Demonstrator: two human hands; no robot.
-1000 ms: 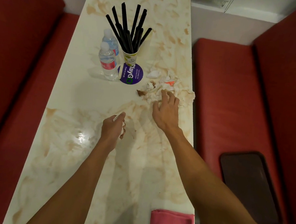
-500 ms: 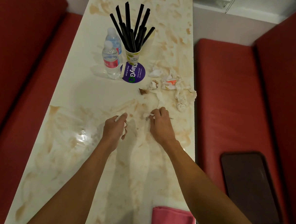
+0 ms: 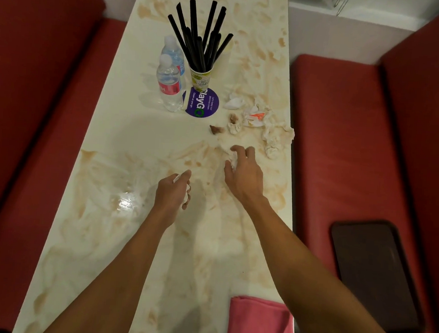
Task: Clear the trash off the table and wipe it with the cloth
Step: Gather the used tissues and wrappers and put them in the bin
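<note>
Crumpled tissues and wrappers (image 3: 272,137) lie scattered near the right edge of the long marbled table (image 3: 127,134); one wrapper with orange print (image 3: 255,117) and a brown scrap (image 3: 215,129) are among them. My right hand (image 3: 242,172) has its fingers curled round a white tissue wad (image 3: 233,160) at the near end of the pile. My left hand (image 3: 172,191) hovers over the table middle, gripping a small white scrap (image 3: 176,179). A folded pink cloth (image 3: 259,325) lies at the near right edge, under my right forearm.
Two water bottles (image 3: 168,84) and a paper cup of black straws (image 3: 201,61) stand mid-table beside a round purple sticker (image 3: 202,104). Red bench seats flank both sides; a dark tray (image 3: 374,276) lies on the right seat.
My right hand drew back from the pile with a tissue, then moved forward again toward the pile. My left hand stayed almost still with its scrap.
</note>
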